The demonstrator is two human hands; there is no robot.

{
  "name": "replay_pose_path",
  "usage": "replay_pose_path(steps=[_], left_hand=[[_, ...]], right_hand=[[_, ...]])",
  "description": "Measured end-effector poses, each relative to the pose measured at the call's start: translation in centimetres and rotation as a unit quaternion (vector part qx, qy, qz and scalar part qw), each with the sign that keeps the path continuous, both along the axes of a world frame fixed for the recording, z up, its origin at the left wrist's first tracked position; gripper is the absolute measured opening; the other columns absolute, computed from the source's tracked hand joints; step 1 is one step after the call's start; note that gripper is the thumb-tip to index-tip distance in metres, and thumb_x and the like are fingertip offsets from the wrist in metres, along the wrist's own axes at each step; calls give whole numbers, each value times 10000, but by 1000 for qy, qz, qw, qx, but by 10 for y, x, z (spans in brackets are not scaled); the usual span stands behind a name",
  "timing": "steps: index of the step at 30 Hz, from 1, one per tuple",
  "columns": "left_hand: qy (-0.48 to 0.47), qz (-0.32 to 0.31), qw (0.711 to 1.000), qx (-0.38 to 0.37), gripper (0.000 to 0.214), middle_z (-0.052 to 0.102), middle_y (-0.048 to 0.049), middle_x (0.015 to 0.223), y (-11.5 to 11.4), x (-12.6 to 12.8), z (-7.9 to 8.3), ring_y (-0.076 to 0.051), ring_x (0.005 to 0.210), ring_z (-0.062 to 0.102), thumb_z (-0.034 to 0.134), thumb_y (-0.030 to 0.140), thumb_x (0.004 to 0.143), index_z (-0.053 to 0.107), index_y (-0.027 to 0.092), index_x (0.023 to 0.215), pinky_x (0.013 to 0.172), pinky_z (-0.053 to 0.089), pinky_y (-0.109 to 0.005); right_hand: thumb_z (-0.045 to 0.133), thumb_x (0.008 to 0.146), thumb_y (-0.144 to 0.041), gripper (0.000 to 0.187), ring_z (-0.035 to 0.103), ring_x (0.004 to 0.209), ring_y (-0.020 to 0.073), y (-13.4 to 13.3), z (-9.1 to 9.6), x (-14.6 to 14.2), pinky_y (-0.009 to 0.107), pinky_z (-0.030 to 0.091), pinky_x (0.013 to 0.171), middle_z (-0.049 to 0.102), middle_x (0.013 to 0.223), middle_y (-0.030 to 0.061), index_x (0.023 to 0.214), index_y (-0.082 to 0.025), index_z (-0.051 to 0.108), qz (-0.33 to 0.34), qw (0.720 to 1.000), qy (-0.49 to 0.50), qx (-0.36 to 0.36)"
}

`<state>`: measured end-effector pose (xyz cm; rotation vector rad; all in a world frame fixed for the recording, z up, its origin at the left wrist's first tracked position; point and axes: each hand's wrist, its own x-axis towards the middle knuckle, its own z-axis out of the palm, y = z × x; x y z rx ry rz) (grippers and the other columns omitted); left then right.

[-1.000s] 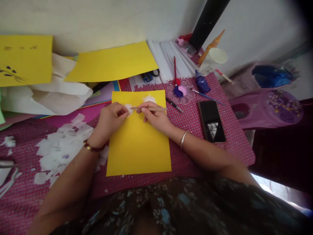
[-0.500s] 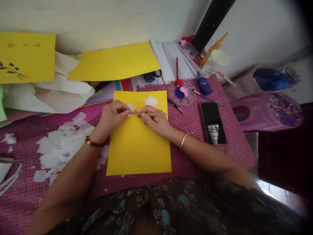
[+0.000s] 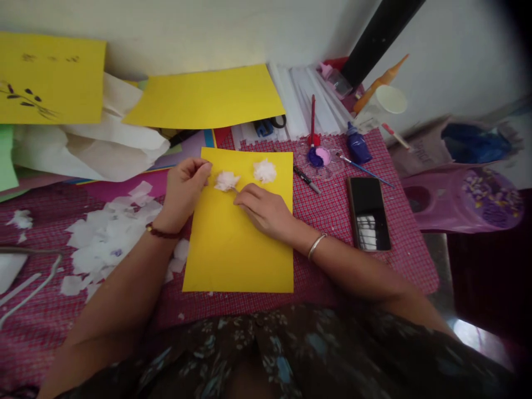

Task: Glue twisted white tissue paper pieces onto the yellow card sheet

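Observation:
A yellow sheet (image 3: 236, 249) lies on the red checked cloth in front of me. Two white tissue puffs sit near its top edge, one (image 3: 226, 180) to the left and one (image 3: 265, 170) to the right. My right hand (image 3: 261, 209) is closed on a thin stick, and its tip touches the left puff. My left hand (image 3: 183, 188) rests at the sheet's left edge, just left of that puff. Its fingers are curled, and what they pinch, if anything, is hidden.
A black phone (image 3: 369, 213) lies to the right of the sheet. Behind it are a paint palette (image 3: 318, 156), a blue bottle (image 3: 357, 145), a brush (image 3: 366, 169) and a pen (image 3: 307, 178). White paper scraps (image 3: 103, 238) are strewn at left. More yellow sheets (image 3: 208, 97) lean at the back.
My left hand has let go of the puff and drawn back to the left. The puff now lies on the sheet. My right hand has lowered with the stick.

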<state>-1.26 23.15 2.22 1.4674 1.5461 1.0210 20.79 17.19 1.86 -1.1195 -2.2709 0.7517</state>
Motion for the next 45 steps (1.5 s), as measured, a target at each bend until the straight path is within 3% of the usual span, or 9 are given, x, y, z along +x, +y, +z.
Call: replay_pose_path(steps=[5, 8, 11, 13, 20, 25, 34, 41, 45], left_hand=[[-14, -12, 1000, -7, 82, 673, -18, 810, -4, 7, 3, -149, 717, 598, 621, 231, 849, 664, 179, 894, 693, 485, -282], [33, -48, 998, 2, 123, 700, -37, 859, -9, 0, 15, -152, 748, 615, 601, 205, 848, 669, 162, 942, 690, 487, -275], [157, -132, 979, 11, 123, 715, -48, 882, -21, -27, 33, -162, 772, 619, 588, 233, 874, 688, 166, 901, 705, 478, -283], [256, -133, 958, 14, 153, 725, -57, 888, -29, -54, 44, -180, 790, 630, 576, 261, 898, 699, 174, 869, 742, 484, -306], [479, -58, 875, -29, 272, 739, -148, 1014, -32, -122, 43, -282, 941, 663, 519, 330, 957, 722, 150, 972, 871, 513, -403], [488, -42, 871, -26, 244, 728, -155, 1078, -30, -122, 36, -295, 1021, 653, 540, 196, 859, 708, 136, 1024, 918, 515, -414], [530, -72, 844, -29, 283, 721, -142, 1028, -28, -123, 42, -275, 981, 659, 495, 276, 959, 738, 131, 965, 910, 515, -381], [585, -107, 803, -40, 294, 687, -198, 1070, -29, -112, 44, -305, 997, 659, 443, 168, 952, 721, 92, 1004, 889, 502, -397], [586, -81, 806, -35, 314, 708, -192, 1033, -26, -118, 46, -295, 955, 660, 442, 217, 950, 721, 78, 989, 842, 488, -377]], right_hand=[[469, 1039, -303, 217, 660, 959, 238, -5, 0, 4, 383, 531, 826, 692, 1070, 99, 1049, -233, 674, -19, 996, 91, 0], [514, 1023, -354, 184, 649, 764, 175, -4, -3, 6, 337, 535, 724, 702, 918, 44, 988, -244, 657, -88, 967, 225, -81], [547, 1002, -435, 215, 597, 582, 126, 0, -4, 6, 273, 484, 548, 714, 847, 19, 962, -237, 622, -141, 916, 323, -193], [584, 976, -472, 245, 593, 559, 118, 1, -4, 5, 258, 475, 518, 720, 825, 19, 948, -231, 616, -144, 899, 348, -222], [616, 957, -477, 266, 587, 557, 103, 2, -2, 1, 249, 489, 526, 699, 792, 14, 907, -217, 633, -131, 905, 338, -221], [616, 958, -458, 249, 590, 551, 96, 1, 1, 3, 240, 486, 517, 706, 788, 10, 908, -215, 635, -135, 900, 351, -219], [645, 934, -460, 244, 588, 491, 96, 6, -1, 6, 239, 475, 484, 701, 704, -19, 863, -226, 637, -166, 852, 434, -242], [662, 935, -474, 260, 567, 491, 87, 5, 0, 4, 229, 467, 482, 692, 697, -25, 858, -228, 634, -162, 862, 430, -215], [630, 950, -535, 321, 559, 504, 87, 6, 2, 4, 233, 465, 496, 672, 690, -30, 835, -238, 591, -173, 861, 432, -203]])
